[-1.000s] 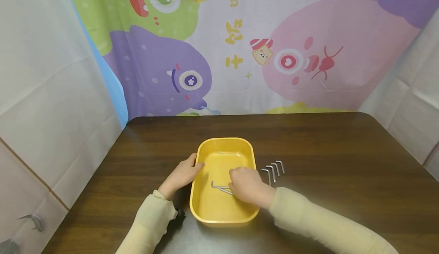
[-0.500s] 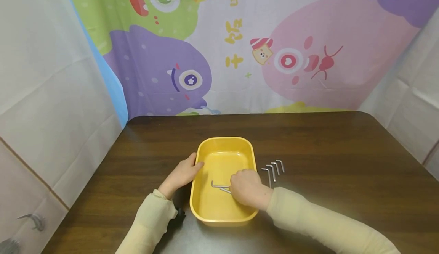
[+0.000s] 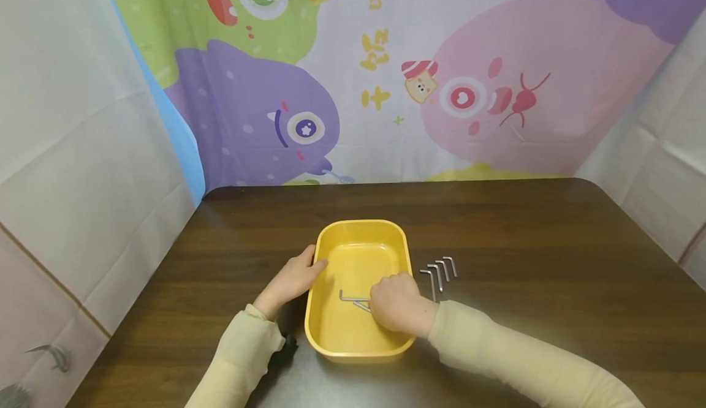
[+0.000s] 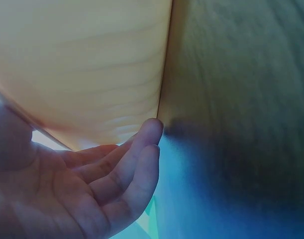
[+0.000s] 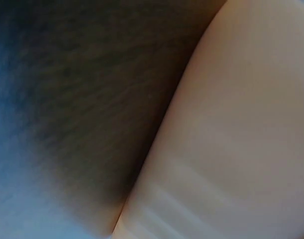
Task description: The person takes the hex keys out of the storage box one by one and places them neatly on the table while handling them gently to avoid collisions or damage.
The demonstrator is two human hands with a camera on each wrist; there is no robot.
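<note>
Dark wood-grain table [image 3: 529, 230] below a cartoon-monster curtain [image 3: 380, 144]. Holds a yellow tray [image 3: 361, 340] by its left wall with left hand [image 3: 292, 279], thumb over the rim, fingers nearly straight along the outside. Curls right hand [image 3: 398, 304] inside the tray, over two hex keys [image 3: 354, 299]; cannot tell whether gripping either. Just right of the tray, four more hex keys [image 3: 439, 278]. Best to brace the wall firmly, handle one shank at a time and avoid scraping the rim.
</note>
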